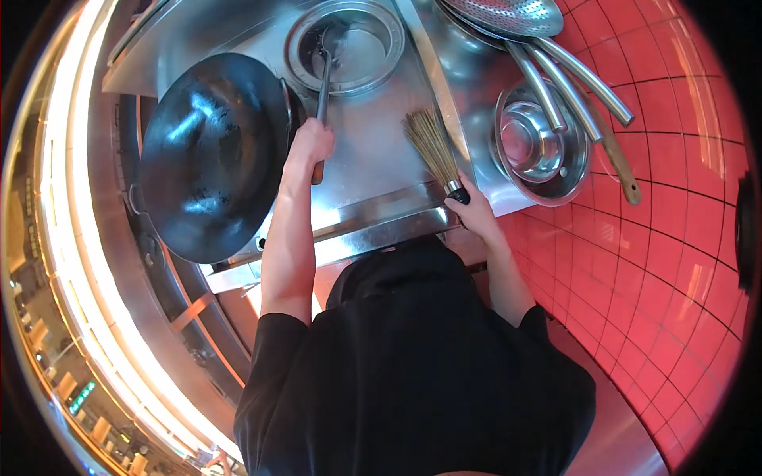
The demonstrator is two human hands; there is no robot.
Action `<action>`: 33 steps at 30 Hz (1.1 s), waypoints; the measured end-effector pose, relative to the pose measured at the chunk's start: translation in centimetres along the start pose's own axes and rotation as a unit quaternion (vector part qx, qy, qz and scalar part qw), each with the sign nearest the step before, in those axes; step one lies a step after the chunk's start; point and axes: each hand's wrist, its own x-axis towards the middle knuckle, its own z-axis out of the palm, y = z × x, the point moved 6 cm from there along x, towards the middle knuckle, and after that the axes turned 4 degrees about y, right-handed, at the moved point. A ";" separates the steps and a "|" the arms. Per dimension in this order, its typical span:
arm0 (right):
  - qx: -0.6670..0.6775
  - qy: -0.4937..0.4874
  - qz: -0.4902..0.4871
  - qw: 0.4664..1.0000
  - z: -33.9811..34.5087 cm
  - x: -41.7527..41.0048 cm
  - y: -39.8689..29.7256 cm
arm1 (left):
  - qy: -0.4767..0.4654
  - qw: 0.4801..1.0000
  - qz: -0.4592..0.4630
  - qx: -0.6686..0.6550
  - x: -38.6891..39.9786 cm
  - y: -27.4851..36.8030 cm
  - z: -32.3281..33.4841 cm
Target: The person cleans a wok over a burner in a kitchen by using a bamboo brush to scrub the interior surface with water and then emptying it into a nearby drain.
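My left hand (314, 141) grips the handle of a long ladle (324, 89), whose head lies inside a round metal basin (387, 70) set in the steel counter. Left of that hand stands a large dark wok (208, 154), tilted, with its inside partly shiny. My right hand (471, 205) is closed on the black handle end of a bamboo wok brush (433, 146). The brush's bristles point up and to the left, over the steel counter (369, 149). How full the basin is, I cannot tell.
Nested metal bowls (533, 143) sit at the right by a red tiled wall (643, 238). Above them, several metal-handled utensils and a perforated strainer (518, 15) jut over the counter; one handle (616, 160) is wooden. A raised steel strip (437, 83) runs between basin and bowls.
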 end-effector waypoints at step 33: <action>0.130 -0.029 0.010 0.991 -0.9 0.1 0.0 | -0.321 0.253 0.039 -0.912 -5.6 6.0 -1.3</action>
